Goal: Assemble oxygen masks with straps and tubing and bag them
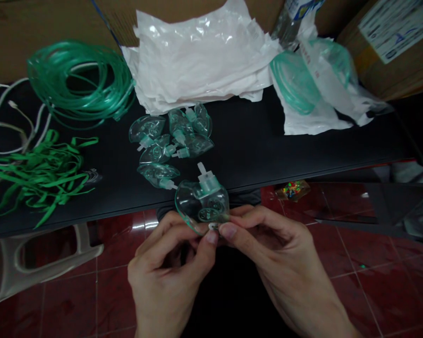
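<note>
Left hand (169, 277) and right hand (278, 253) fingers (232, 231) pinched the mask (202, 204) rim, where seemingly a small clip (213, 226) could drop to the floor (373, 286) if squeezed askew.

— Backdrop?
— Brown cardboard boxes (38, 28) lined along the far side, left to right. White printed label (395, 28) on the far-right carton.
— Furniture?
— Black table (303, 141) spanning the scene, matte top, thin line of light along its near edge. Pale plastic chair (38, 267) at near left, partly under that edge.
— Floor?
— Glossy dark-red tiles (373, 291) with pale grout lines, small bright reflections on the glaze. Colourful wrapper (292, 190) lying below the table's near edge, right of centre.
— Light?
— Dim and cool, brightest toward the far side. Grey shapes at near right too dark to make out.
</note>
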### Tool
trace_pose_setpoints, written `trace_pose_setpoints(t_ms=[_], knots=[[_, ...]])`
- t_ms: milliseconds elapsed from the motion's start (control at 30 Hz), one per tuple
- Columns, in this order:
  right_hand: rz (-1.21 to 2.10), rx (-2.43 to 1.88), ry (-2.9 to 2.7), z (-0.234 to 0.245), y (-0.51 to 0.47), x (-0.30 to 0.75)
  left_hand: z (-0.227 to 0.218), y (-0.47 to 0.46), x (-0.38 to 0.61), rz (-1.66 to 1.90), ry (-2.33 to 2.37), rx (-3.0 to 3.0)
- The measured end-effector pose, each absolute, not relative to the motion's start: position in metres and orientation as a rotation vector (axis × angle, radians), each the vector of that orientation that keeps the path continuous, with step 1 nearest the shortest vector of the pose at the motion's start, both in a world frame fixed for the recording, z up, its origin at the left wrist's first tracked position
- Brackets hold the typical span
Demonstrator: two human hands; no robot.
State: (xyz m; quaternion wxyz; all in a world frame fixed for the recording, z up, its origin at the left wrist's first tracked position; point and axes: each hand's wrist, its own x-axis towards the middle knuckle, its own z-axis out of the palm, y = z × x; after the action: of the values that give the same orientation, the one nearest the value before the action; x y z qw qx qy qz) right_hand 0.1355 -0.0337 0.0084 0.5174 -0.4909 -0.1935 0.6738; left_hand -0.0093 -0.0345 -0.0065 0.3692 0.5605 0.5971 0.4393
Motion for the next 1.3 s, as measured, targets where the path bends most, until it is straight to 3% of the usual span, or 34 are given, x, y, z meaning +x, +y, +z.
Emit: trace_pose_setpoints(t_ms=[567,1300], knots=[[1.512,-1.314,-0.667,0.01,-0.035,0.14,0.005,-0.032,-0.007,1.06,1.589,1.7],[1.737,-1.267,-0.6,0.023,-0.036,0.149,0.007,-0.038,-0.018,1.097,1.438,1.546]])
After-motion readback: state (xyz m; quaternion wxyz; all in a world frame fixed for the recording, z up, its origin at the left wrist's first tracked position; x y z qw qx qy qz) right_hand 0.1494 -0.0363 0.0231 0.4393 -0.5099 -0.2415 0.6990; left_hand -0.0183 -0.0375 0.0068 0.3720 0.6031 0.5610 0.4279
